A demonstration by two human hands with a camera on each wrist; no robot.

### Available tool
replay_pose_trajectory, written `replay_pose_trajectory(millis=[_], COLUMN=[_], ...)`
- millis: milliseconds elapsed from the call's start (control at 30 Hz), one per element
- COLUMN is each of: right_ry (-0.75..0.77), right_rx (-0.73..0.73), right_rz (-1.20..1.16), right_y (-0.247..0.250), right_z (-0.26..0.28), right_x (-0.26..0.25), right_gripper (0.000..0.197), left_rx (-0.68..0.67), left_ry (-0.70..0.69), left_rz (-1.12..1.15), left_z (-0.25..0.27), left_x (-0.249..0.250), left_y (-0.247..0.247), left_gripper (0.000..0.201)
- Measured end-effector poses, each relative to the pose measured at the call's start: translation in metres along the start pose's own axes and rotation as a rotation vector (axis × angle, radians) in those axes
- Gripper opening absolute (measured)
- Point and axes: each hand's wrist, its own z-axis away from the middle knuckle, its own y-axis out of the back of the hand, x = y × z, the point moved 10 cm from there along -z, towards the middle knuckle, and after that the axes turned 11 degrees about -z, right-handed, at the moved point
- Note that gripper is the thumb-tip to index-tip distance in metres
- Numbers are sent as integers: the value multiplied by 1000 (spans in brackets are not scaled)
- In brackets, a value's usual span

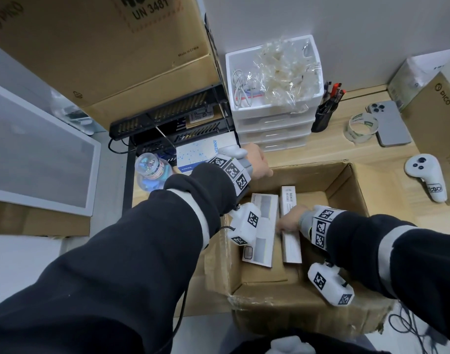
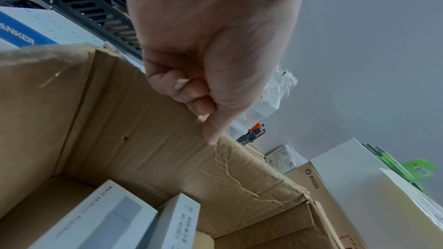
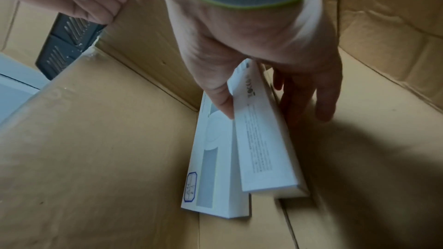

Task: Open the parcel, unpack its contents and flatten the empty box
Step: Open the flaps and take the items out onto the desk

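Note:
An open brown cardboard parcel [image 1: 346,190] sits on the wooden desk. My left hand [image 1: 261,164] grips the rim of its far left wall [image 2: 143,130], fingers [image 2: 191,90] curled over the edge. Two white product boxes lie inside. The flat white box [image 1: 263,231] lies on the floor of the parcel [image 3: 213,168]. Beside it, the narrow white box [image 1: 291,241] stands on its long edge [image 3: 263,139]. My right hand [image 1: 286,223] reaches down into the parcel and pinches the narrow box, thumb [image 3: 223,101] on one face and fingers [image 3: 311,97] on the other.
Behind the parcel stand a white drawer unit [image 1: 272,123] and a pen holder [image 1: 323,116]. A tape roll [image 1: 361,127], a phone [image 1: 391,123], a white controller [image 1: 425,177] and a PICO carton [image 1: 438,118] lie to the right. A water bottle [image 1: 151,169] and an Anker box [image 1: 201,154] sit left.

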Motion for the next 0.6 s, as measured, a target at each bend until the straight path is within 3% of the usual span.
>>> replay_pose_trajectory(millis=[133, 333, 600], right_ry=[57, -81, -38], right_rx=[-105, -294, -354], right_rz=[-166, -596, -687], right_y=[-10, -33, -67], right_z=[6, 6, 0], right_x=[-6, -12, -31], right_gripper=[41, 37, 29], left_rx=[9, 0, -27], left_ry=[-2, -8, 5], left_rz=[5, -30, -102], left_z=[-1, -3, -5], left_x=[0, -1, 0], left_y=[-2, -5, -8], left_gripper=[32, 30, 37])
